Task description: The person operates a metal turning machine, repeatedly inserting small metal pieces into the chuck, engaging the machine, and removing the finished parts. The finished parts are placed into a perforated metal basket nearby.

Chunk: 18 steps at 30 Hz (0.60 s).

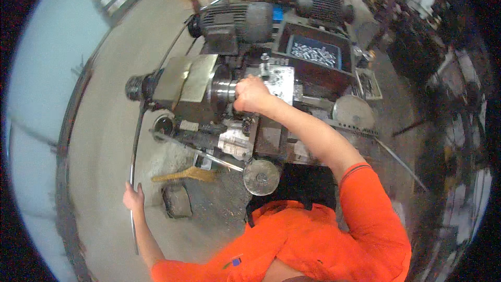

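The right hand [251, 94] touched the machine [199, 79], grip hard to tell; left of it, the left hand [134, 198] held a rod [136, 146].

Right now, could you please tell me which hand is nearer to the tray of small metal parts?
The right hand is nearer: at the shiny cylinder, lower left of the tray in view. The left hand is much farther down and left, on a long metal rod.

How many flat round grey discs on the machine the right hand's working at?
2 visible: near disc, below the right hand in the picture; far disc, right, beyond the right forearm. The arm may hide others.
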### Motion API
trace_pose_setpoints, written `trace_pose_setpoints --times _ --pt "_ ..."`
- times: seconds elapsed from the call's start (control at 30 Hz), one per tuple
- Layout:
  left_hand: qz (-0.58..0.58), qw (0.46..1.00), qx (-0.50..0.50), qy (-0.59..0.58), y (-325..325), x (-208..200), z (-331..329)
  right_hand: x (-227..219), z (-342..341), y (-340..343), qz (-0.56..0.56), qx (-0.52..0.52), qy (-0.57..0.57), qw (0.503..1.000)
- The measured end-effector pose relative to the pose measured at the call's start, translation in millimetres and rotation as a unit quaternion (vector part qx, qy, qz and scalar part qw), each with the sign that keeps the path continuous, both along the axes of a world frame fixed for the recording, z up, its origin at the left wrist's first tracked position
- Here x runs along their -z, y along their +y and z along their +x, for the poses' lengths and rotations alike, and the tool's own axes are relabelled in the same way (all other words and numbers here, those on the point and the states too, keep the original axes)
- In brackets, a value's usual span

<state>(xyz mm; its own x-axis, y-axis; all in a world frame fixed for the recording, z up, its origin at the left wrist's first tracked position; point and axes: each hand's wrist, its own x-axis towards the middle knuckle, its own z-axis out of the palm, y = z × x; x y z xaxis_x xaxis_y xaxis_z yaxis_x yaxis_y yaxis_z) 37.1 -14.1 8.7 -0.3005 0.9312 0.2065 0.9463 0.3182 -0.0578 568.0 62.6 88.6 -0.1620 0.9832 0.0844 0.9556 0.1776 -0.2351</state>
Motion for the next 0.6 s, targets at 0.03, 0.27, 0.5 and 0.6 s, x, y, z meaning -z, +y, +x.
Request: trace_pose_setpoints --times 0.03,0.27,0.5,0.6 --pt "-0.008 0.999 -0.04 0.022 6.7 -2.0 4.2 -2.7 2.9 0.2 -0.049 -0.01 -0.005 0.999" --pt "-0.012 0.995 -0.098 -0.016 62.2 10.4 -27.0 1.5 5.6 -4.3 0.012 -0.008 0.028 0.999" --pt "0.009 0.991 -0.104 -0.087 -19.0 -7.0 86.5 6.0 6.5 -4.0 0.047 -0.04 0.05 0.997" --pt "0.031 0.993 -0.059 -0.101 -30.4 -5.9 111.3 11.3 12.4 -5.7 0.058 -0.018 0.039 0.997"
